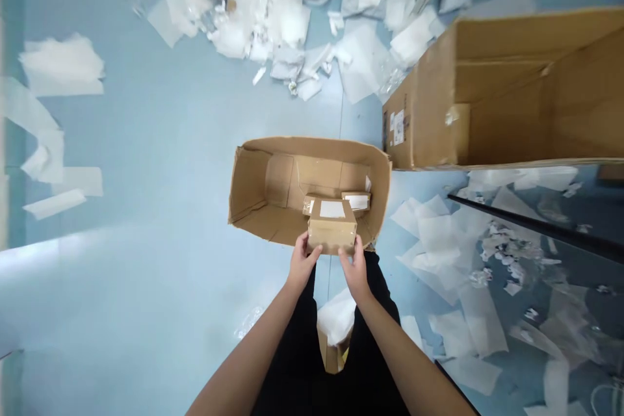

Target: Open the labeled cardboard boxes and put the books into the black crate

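Note:
Between my two hands is a small brown cardboard box (332, 234) with a white label on top, held over the near edge of a large open carton (248, 185). My left hand (303, 260) grips its left near corner, and my right hand (355, 265) grips the right near corner. Inside the large carton, toward the right, lie a small labelled box (357, 201) and another small box (308, 205), partly hidden behind the held one.
A larger open carton (433, 104) stands at the upper right. Crumpled white paper (287, 19) litters the floor at the top and right. A dark pole (536, 224) crosses the right side. Between my legs sits a small open box (331, 357) with white wrapping.

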Demonstrator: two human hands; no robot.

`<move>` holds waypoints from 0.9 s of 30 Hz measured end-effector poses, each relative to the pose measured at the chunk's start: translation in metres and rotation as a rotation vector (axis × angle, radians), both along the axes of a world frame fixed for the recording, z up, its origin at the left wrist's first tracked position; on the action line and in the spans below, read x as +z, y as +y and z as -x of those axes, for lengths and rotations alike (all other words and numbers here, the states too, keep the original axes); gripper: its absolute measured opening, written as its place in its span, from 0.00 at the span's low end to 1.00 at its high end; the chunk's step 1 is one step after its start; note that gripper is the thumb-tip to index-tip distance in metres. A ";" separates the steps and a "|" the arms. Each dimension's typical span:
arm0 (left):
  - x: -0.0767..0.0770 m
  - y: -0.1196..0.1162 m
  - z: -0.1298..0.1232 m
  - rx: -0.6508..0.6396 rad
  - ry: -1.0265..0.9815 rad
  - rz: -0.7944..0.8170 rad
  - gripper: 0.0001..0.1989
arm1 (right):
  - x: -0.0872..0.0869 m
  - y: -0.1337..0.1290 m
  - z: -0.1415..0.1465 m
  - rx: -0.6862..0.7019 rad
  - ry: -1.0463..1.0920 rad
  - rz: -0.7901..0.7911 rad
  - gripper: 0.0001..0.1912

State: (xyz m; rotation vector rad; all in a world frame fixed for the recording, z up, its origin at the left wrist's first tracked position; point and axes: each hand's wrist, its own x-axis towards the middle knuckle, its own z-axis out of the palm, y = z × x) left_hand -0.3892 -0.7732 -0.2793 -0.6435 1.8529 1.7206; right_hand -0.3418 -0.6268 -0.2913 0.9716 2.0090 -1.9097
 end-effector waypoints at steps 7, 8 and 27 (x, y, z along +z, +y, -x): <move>0.147 0.050 -0.041 0.023 0.070 -0.026 0.26 | 0.144 0.066 -0.044 0.076 0.130 -0.093 0.36; 0.167 0.057 -0.047 0.014 0.072 -0.017 0.25 | 0.163 0.075 -0.050 0.085 0.158 -0.100 0.36; 0.342 0.171 -0.133 -0.738 0.267 -0.314 0.36 | 0.340 0.145 -0.249 -0.512 0.378 -0.488 0.34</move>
